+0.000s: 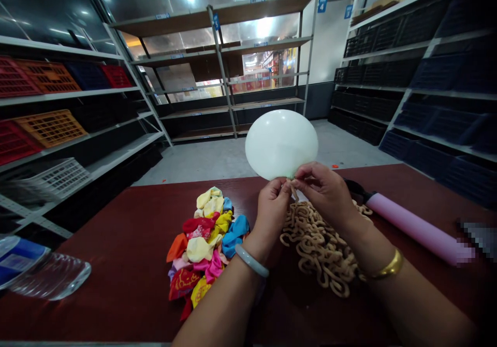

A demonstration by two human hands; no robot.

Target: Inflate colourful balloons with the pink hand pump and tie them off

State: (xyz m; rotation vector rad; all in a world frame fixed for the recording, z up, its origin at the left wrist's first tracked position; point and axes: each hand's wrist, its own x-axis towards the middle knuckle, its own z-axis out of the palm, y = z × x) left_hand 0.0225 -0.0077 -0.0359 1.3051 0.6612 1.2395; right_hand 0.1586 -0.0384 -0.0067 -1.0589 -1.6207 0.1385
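An inflated pale white-green balloon (281, 144) stands upright above the table, its neck pinched low between both hands. My left hand (273, 198) has thumb and fingertips closed at the neck. My right hand (322, 189) is closed at the same spot from the other side. A short tan strip (295, 191) hangs below the fingertips; which hand grips it I cannot tell. Under the hands lies a heap of curly tan rubbery loops (320, 248). Left of my left wrist is a pile of deflated coloured balloons (205, 248).
On the dark red table (120, 233) a pink cylinder, probably a hand pump (417, 225), lies at the right. A clear water bottle (50, 274) lies at the left. Shelves with crates (50, 127) flank the room, and a metal rack (221, 62) stands behind.
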